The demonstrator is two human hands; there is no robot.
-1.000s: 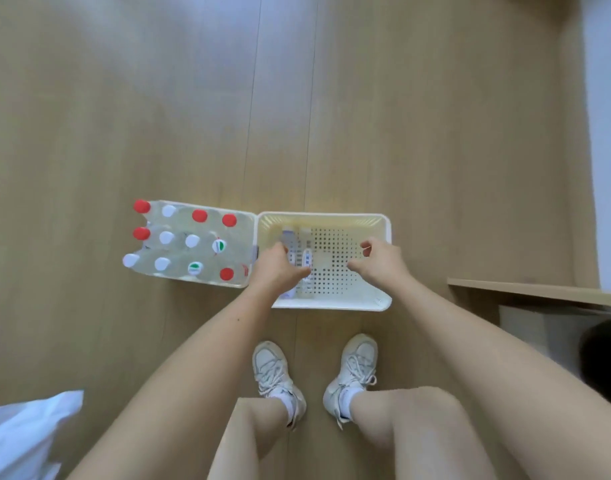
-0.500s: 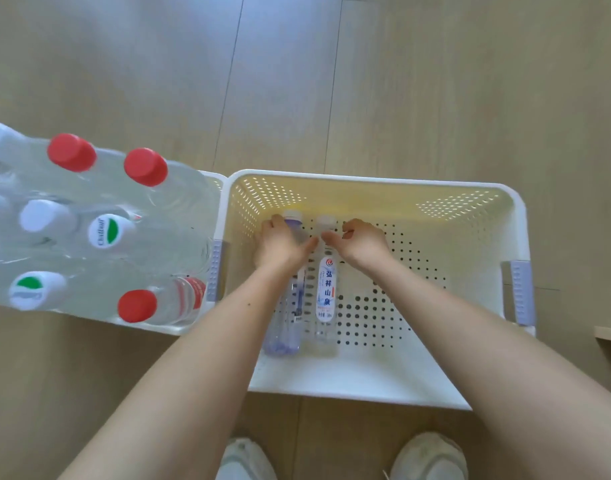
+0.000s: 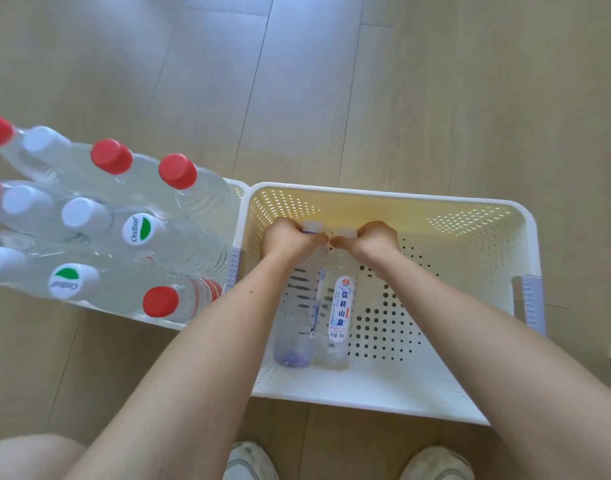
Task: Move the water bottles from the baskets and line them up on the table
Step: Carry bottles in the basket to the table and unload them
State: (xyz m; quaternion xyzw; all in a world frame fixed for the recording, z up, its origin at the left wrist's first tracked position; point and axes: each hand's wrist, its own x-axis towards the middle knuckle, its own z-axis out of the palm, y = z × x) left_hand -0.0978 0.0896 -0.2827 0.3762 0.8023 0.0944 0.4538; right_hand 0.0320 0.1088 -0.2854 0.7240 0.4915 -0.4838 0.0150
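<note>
Pale wood-look floor planks [image 3: 331, 98] are filling the whole view, their long seams running away from the camera, and daylight is washing the far boards paler. Two white perforated baskets are sitting on this floor side by side and touching. The right basket [image 3: 470, 209], with a yellowish glow on its inner far wall and a lilac handle patch on each end, is holding two clear water bottles lying side by side near its left half, caps pointing away from the person. The left hand [image 3: 290, 239] is closing its fingers around the neck of the purple-tinted bottle [image 3: 297, 313], whose base is showing violet; the right hand [image 3: 373, 239] is curling around the neck of the white-labelled bottle [image 3: 338, 306], its label carrying blue Chinese characters reading 弘祥山泉 under a small red round logo, with smaller print too fine to read. The two hands are nearly touching at the thumbs. The left basket [image 3: 234, 268] is standing packed with upright bottles [image 3: 130, 237], some capped in red, some in plain white, and two caps printed with a green leaf and the word "Cestbon". A red-banded label is showing on the nearest red-capped bottle. White shoe toes [image 3: 248, 460] are peeking in at the bottom edge.
</note>
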